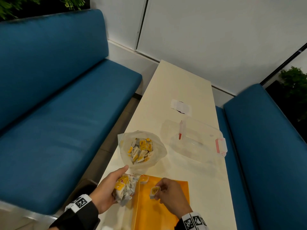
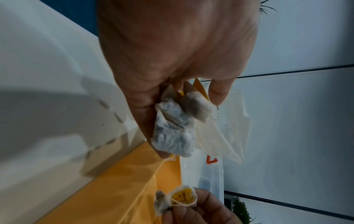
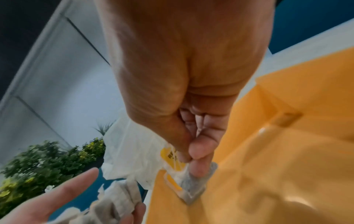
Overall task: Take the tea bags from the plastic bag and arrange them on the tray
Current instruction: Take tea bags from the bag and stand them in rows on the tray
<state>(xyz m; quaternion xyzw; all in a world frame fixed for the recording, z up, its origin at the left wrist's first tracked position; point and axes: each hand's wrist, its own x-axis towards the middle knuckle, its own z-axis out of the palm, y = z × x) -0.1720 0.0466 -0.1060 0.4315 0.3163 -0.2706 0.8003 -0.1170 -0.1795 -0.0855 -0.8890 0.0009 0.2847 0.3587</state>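
Note:
An open plastic bag (image 1: 142,149) full of yellow-tagged tea bags sits mid-table. Nearer me lies the orange tray (image 1: 166,213), with one tea bag (image 1: 144,179) at its far left corner. My left hand (image 1: 108,190) grips a bunch of tea bags (image 1: 125,190) just left of the tray; the bunch (image 2: 174,128) shows in the left wrist view, forefinger stretched out. My right hand (image 1: 169,195) pinches a single tea bag (image 1: 154,192) over the tray; thumb and fingers (image 3: 199,150) pinch that tea bag (image 3: 191,183) by its yellow tag above the tray (image 3: 277,166).
A clear plastic box (image 1: 197,140) with pink clips lies right of the bag. A white patch (image 1: 181,107) sits further along the narrow cream table (image 1: 182,80). Blue benches (image 1: 58,113) flank both sides, and a white wall closes the far end.

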